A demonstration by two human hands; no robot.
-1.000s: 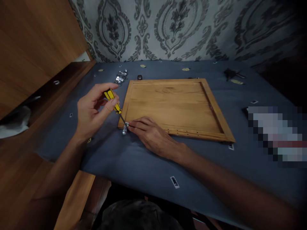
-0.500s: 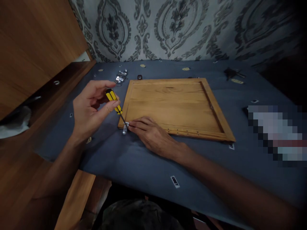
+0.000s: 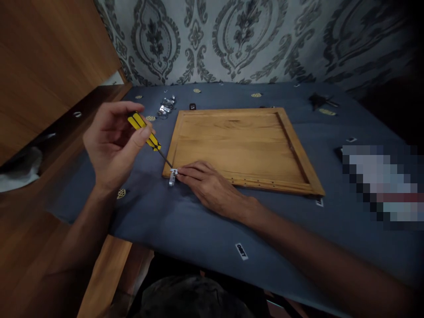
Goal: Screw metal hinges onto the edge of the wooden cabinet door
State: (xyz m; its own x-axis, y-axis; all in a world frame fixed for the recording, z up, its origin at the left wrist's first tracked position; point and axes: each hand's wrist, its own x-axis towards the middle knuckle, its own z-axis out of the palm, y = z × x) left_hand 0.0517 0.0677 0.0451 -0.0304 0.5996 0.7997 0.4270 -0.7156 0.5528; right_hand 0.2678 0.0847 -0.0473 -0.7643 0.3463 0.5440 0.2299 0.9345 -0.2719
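Note:
My left hand (image 3: pixel 114 141) grips a yellow and black screwdriver (image 3: pixel 145 131) between thumb and fingers. The tool leans to the left, and its tip is down at a metal hinge (image 3: pixel 172 176). This hinge sits at the near left corner of a framed wooden panel (image 3: pixel 232 141), with its cup arm jutting past the edge. My right hand (image 3: pixel 215 187) lies over the panel's near edge, its fingertips pressed together against the hinge. Whether those fingertips pinch a screw or the hinge plate is too small to tell. A row of small dark holes runs along the panel's near rail.
Several metal hinges (image 3: pixel 167 106) lie in a pile behind the panel's left corner. A dark object (image 3: pixel 321 101) rests at the back right of the blue cloth (image 3: pixel 205 234). A blurred-out item (image 3: pixel 384 187) is at the right. A wooden cabinet (image 3: pixel 56 66) stands at the left.
My left hand has moved left and slightly up, tilting the screwdriver further over to the left while its tip stays by the hinge. My right hand has stayed in place.

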